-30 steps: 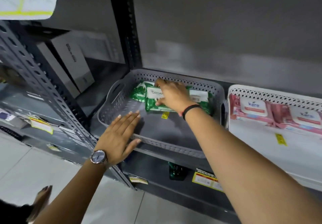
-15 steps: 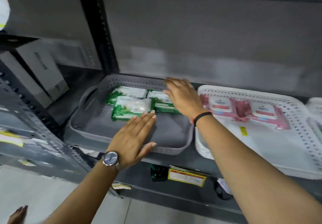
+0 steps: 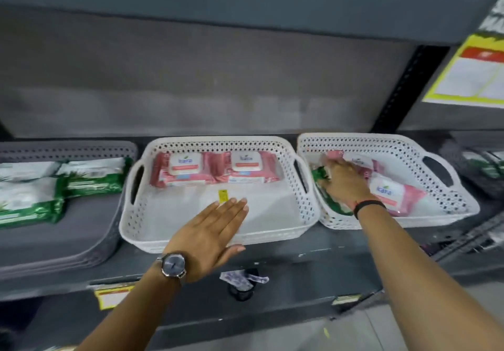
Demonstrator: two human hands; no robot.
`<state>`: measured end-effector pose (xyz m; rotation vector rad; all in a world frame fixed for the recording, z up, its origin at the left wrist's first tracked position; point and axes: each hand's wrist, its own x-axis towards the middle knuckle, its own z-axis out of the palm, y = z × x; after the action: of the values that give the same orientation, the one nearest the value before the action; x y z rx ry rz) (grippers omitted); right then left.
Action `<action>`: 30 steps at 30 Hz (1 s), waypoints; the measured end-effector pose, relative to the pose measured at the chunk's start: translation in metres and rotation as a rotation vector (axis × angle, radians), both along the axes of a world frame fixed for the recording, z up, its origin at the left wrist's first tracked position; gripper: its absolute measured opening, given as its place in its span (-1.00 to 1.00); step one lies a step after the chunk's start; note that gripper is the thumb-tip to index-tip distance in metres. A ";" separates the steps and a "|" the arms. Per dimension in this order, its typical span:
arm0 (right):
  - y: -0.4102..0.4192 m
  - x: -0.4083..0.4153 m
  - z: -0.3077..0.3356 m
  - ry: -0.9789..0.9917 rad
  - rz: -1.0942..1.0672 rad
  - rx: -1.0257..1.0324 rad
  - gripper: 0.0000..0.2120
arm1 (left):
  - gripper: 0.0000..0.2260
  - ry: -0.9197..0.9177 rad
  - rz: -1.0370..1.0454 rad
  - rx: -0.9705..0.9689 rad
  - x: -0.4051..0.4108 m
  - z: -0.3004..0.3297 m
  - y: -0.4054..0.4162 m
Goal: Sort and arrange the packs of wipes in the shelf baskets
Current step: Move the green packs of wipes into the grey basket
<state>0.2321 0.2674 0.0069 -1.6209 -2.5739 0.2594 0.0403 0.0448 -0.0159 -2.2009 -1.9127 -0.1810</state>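
Note:
Three baskets stand in a row on the shelf. The grey basket [image 3: 68, 150] on the left holds green packs of wipes [image 3: 92, 178]. Two pink packs [image 3: 185, 170] lie side by side along the back wall of the middle white basket [image 3: 218, 143]. The right white basket [image 3: 381, 143] holds a mix: pink packs [image 3: 392, 192] and a green pack [image 3: 331, 203] at its left side. My right hand [image 3: 346, 184] lies on that green pack, fingers bent over its far end. My left hand [image 3: 210, 233] hovers flat and open over the middle basket's front rim.
A yellow sticker [image 3: 222, 196] lies on the middle basket's floor. A crumpled wrapper on a dark object [image 3: 242, 279] sits on the shelf below. A perforated black upright [image 3: 406, 88] and a yellow sign [image 3: 474, 78] stand at the right, past which is a dark basket [image 3: 480, 170].
My view swung right along the shelf. My right hand left the green packs in the grey basket and reached into the right white basket. My left hand moved from the grey basket to the middle one.

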 end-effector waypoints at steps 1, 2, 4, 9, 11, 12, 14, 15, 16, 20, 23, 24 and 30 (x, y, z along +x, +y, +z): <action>0.002 0.009 -0.007 -0.051 -0.005 -0.090 -0.50 | -0.34 0.021 -0.011 -0.021 0.005 -0.003 0.003; 0.003 0.015 -0.013 -0.072 -0.003 -0.151 -0.44 | -0.33 0.039 -0.010 -0.044 0.010 -0.005 0.006; 0.005 0.020 -0.022 -0.041 -0.023 -0.180 -0.36 | -0.33 0.084 -0.002 -0.064 0.017 -0.009 0.012; 0.008 0.018 -0.024 0.012 -0.145 -0.228 -0.27 | -0.33 0.118 0.020 -0.097 0.022 -0.009 0.019; 0.006 0.015 -0.026 0.031 -0.171 -0.174 -0.30 | -0.33 0.122 0.024 -0.122 0.022 -0.008 0.019; 0.005 0.013 -0.026 0.053 -0.187 -0.135 -0.30 | -0.34 0.124 0.023 -0.128 0.022 -0.008 0.019; 0.000 0.011 -0.021 0.086 -0.221 -0.035 -0.29 | -0.34 0.126 0.018 -0.133 0.021 -0.008 0.019; -0.002 0.010 -0.016 0.088 -0.231 0.041 -0.28 | -0.34 0.129 0.009 -0.125 0.020 -0.008 0.018; -0.004 0.008 -0.010 0.091 -0.238 0.125 -0.27 | -0.35 0.131 -0.001 -0.115 0.020 -0.008 0.018; -0.023 -0.010 0.025 0.277 -0.174 0.321 -0.29 | -0.36 0.131 0.017 -0.097 0.014 -0.003 0.008; -0.053 -0.050 0.046 0.496 0.059 0.332 -0.32 | -0.38 0.097 0.124 -0.081 -0.009 0.005 -0.015; -0.066 -0.071 0.050 0.553 0.150 0.314 -0.33 | -0.40 0.079 0.173 -0.070 -0.024 0.007 -0.028; -0.143 -0.194 0.050 0.591 0.574 0.209 -0.38 | -0.33 -0.023 0.509 0.001 -0.120 0.010 -0.121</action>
<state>0.0383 0.1246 0.0570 -0.5803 -2.4040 0.4129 -0.0801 -0.0763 -0.0064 -1.6419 -2.4023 -0.1197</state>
